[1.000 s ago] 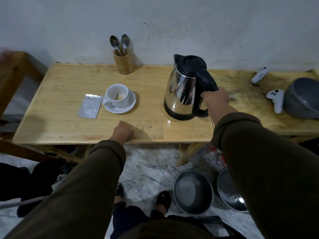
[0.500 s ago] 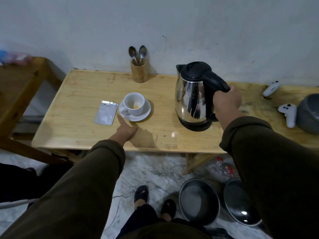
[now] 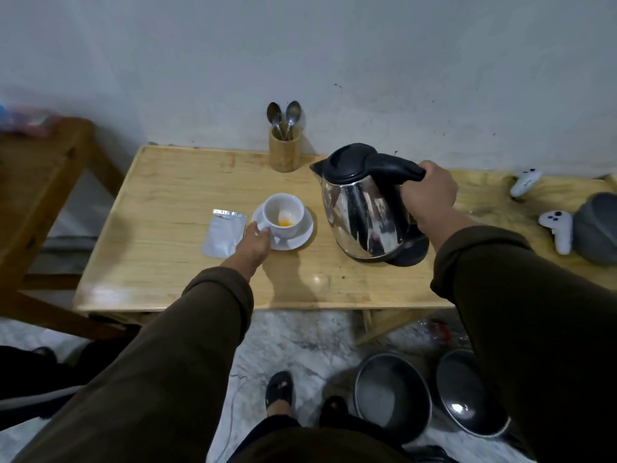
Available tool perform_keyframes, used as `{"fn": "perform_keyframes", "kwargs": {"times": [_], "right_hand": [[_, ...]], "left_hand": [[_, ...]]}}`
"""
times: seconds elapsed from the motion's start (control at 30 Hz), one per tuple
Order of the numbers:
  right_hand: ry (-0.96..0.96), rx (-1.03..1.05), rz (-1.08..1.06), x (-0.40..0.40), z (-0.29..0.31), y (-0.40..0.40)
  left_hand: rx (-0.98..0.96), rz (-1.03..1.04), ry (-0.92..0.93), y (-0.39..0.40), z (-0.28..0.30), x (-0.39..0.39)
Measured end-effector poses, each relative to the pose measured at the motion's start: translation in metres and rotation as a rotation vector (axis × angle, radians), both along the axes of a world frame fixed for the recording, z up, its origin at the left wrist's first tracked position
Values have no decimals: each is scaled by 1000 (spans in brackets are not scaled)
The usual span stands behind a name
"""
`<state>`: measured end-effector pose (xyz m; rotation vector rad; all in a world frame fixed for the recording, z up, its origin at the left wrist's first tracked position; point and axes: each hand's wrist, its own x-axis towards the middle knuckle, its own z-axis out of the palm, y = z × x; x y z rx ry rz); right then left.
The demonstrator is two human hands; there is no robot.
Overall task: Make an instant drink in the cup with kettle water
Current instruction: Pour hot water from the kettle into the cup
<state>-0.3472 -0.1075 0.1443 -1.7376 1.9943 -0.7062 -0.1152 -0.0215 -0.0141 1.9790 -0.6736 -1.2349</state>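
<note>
A white cup (image 3: pixel 284 213) with orange powder at its bottom stands on a white saucer (image 3: pixel 302 233) in the middle of the wooden table (image 3: pixel 167 262). My left hand (image 3: pixel 254 243) touches the cup and the saucer's left edge, fingers on the cup's side. A steel kettle (image 3: pixel 365 215) with a black lid and handle is lifted and tilted off its black base (image 3: pixel 412 253), spout towards the cup. My right hand (image 3: pixel 427 192) is closed around the kettle's handle. A silver sachet (image 3: pixel 224 237) lies flat left of the saucer.
A wooden holder (image 3: pixel 284 152) with two spoons stands at the wall. Two white controllers (image 3: pixel 557 225) and a grey bowl (image 3: pixel 597 228) lie at the table's right end. Dark pans (image 3: pixel 392 396) sit on the floor below. A wooden bench (image 3: pixel 40 182) is to the left.
My left hand moved forward from the table's front edge to the cup and saucer. My right hand lifted the kettle off its base and tilted it towards the cup.
</note>
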Motion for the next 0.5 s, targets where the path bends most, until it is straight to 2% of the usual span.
{"fn": "perform_keyframes", "kwargs": {"times": [0.13,0.33,0.5], "right_hand": [[107,-2,73,13,0,2],[234,19,138,24,6,3],[300,25,177,29,6,3]], "left_hand": [[-47,17,-20,-3,-5,9],[-19,72,118,-7,-16,23],[18,90,138,-15,-30,32]]}}
